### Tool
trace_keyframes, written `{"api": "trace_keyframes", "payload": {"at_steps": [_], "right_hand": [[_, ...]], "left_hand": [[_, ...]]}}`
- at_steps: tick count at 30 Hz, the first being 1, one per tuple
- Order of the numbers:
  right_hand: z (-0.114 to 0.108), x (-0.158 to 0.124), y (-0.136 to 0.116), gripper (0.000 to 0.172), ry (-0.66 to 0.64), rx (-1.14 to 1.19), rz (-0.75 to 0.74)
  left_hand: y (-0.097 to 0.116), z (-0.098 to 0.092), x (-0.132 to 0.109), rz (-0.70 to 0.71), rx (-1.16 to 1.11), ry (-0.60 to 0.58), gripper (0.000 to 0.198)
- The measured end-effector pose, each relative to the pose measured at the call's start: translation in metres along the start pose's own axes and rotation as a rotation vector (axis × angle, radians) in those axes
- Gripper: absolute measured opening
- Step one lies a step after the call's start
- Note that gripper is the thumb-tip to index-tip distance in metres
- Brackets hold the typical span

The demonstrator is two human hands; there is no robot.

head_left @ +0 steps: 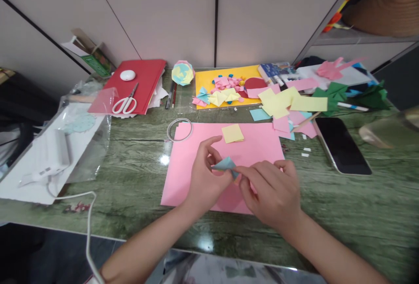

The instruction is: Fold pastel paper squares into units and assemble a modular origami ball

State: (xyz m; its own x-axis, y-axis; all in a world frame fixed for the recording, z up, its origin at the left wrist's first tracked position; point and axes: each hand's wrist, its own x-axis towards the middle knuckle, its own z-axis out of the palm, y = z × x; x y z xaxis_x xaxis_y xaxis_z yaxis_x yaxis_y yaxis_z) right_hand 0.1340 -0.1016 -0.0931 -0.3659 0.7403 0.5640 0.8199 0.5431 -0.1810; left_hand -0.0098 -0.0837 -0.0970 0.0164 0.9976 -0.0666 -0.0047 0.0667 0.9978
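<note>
From my remote seat, reading left to right: a white charger lies at the far-left edge of the table, and scissors rest on a red folder toward the far side. A tape ring sits on the far-left corner of the pink sheet, which lies flat in the middle. The left hand hovers over the near-left part of that sheet, with thumb and forefinger pinched on the left end of a small folded blue piece. The blue piece is what matters here. It is held just above the pink sheet, between the two hands and touching both. Its long axis runs roughly left to right and dips a little toward the right. The right hand comes in from the near right, and its fingertips are closed on the piece's right, lower end. Neither hand is nearer than the other, since both are clamped on it and their fingertips almost meet. Most of the piece shows on the left hand's side, and I cannot tell how far it reaches under the right fingers. A yellow square lies loose on the sheet just beyond the hands, apart from them. A phone lies face up well to the right.
</note>
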Motion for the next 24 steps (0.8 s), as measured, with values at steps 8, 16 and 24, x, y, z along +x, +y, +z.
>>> {"api": "trace_keyframes", "payload": {"at_steps": [8, 16, 24], "right_hand": [[0.003, 0.001, 0.001, 0.017, -0.035, -0.066, -0.047], [0.001, 0.004, 0.024, 0.025, -0.155, 0.143, 0.253], [0.0, 0.014, 0.008, 0.008, -0.337, 0.602, 0.428]], "left_hand": [[0.002, -0.008, 0.005, -0.109, -0.025, -0.058, 0.062], [-0.005, -0.013, 0.006, -0.145, -0.164, -0.098, 0.064], [-0.004, -0.011, 0.006, -0.121, -0.181, -0.123, 0.054]]}}
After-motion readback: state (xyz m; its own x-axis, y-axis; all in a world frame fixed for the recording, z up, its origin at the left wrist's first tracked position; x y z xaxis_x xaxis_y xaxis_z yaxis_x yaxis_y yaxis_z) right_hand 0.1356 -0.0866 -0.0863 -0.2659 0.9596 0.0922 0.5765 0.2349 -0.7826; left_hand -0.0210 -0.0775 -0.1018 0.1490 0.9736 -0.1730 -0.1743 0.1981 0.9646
